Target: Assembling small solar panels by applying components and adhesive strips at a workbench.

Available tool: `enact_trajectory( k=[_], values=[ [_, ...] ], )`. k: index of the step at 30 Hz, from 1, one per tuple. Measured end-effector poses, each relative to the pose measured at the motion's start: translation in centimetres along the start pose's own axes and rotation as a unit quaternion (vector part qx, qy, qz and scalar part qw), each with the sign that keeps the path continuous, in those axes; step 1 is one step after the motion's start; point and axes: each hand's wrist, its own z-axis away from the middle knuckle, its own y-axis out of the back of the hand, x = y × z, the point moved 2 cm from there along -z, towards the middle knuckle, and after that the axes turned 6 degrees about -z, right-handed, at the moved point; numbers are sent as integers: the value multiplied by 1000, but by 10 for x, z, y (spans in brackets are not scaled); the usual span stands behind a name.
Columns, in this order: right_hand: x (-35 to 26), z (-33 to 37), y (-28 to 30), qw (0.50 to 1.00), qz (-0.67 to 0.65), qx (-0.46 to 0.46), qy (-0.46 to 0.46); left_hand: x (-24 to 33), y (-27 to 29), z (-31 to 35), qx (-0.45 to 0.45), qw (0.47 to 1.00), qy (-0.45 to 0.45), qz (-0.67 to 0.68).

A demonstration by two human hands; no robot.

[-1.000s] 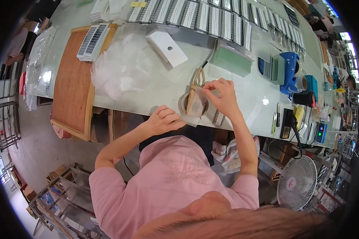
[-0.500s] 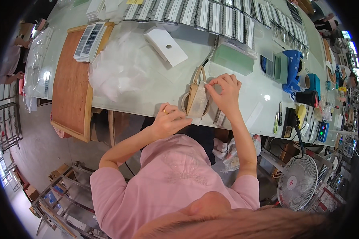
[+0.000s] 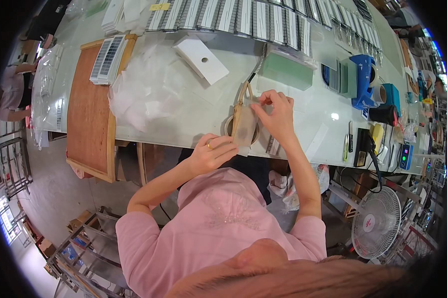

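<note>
In front of me, close to the table's near edge, a small iron-shaped tool (image 3: 237, 119) with a tan, worn side rests in a round ring (image 3: 256, 133), its flat face turned up. A cord runs from its far end. Over that face lies a thin translucent sheet (image 3: 245, 124). My left hand (image 3: 213, 153) pinches near the sheet's lower left corner, fingers pressed together. My right hand (image 3: 276, 113) pinches at the upper right edge, thumb and index finger together. The film between the fingertips is hard to make out.
Loose translucent sheets (image 3: 141, 92) lie left of the tool, beside a wooden board (image 3: 89, 109). A white box with a hole (image 3: 202, 59) sits beyond. Rows of slatted panels (image 3: 228, 20) line the far side. To the right are a blue tape dispenser (image 3: 365, 82) and a fan (image 3: 376, 223).
A translucent sheet now covers the tool's upturned face, which showed a speckled surface before. Both hands stay near the tool, with my left hand slightly lower. The whole view has shifted slightly.
</note>
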Motion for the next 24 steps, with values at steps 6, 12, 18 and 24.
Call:
enact_trajectory(
  k=[6,12,18,24],
  values=[
    [1,-2,6,994,66,39,74,6,-3,2,5,999,12,-33],
    [51,39,60,991,124,42,39,4,-3,3,-6,999,17,-50],
    [52,66,60,981,189,15,34,11,-3,3,-3,998,17,-68],
    [56,62,60,989,148,4,20,31,3,12,-15,997,21,-79]
  ],
)
